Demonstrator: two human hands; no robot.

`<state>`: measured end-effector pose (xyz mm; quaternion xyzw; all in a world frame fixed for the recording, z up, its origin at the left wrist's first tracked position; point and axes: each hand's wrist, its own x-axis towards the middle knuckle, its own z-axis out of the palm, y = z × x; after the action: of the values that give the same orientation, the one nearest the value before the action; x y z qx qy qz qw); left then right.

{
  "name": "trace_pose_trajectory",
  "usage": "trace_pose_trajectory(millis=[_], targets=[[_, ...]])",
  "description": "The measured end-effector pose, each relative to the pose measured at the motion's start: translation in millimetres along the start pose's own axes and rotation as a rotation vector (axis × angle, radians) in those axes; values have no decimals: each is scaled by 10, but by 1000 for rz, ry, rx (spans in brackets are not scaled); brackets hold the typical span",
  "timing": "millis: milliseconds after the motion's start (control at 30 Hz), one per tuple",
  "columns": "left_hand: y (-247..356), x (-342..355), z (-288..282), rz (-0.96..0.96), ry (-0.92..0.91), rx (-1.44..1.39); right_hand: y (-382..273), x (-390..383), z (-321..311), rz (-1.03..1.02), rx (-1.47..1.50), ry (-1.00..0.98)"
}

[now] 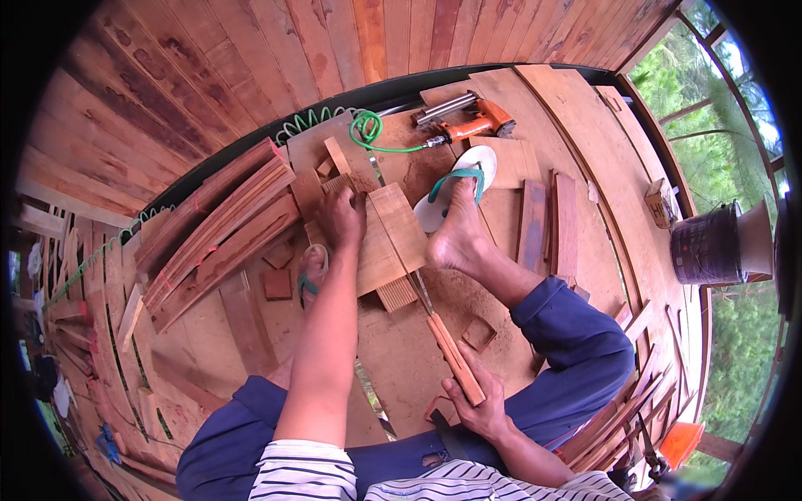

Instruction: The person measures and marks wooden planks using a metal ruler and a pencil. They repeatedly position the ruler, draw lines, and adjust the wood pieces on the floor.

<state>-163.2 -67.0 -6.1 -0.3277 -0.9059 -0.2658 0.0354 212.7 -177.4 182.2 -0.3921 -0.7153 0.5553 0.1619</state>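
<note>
A flat light-brown wooden board (386, 250) lies raised on a ridged wooden block (396, 295) between my feet. My left hand (343, 219) is closed at its far left edge, pressing down with the fingers curled. My right hand (482, 399) is wrapped round the lower end of a long wooden handle of a handsaw (456, 361). The saw's thin blade, seen nearly edge-on, runs up to the board's near edge, in line with a dark line across its top. My right heel (443, 249) rests against the board's right side.
An orange nail gun (480, 122) with a green coiled hose (368, 129) lies at the far side. Curved planks (221, 230) are stacked at left, dark boards (561, 225) at right. A dark bucket (706, 248) stands far right. Sawdust and offcuts cover the floor.
</note>
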Motion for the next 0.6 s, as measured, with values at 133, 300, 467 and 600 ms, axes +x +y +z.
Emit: trace_pose_trajectory(millis=[133,300,467,600], targets=[[20,-23,-40,-17,12,-28,116,-20,39,-108,-79,60],[15,-54,-39,-36,13,-19,-7,73,27,100,-88,-4],[66,-58,-91,-31,30,2,60,505,199,-58,-48,52],[97,-85,-138,-13,-14,34,16,317,150,31,-19,16]])
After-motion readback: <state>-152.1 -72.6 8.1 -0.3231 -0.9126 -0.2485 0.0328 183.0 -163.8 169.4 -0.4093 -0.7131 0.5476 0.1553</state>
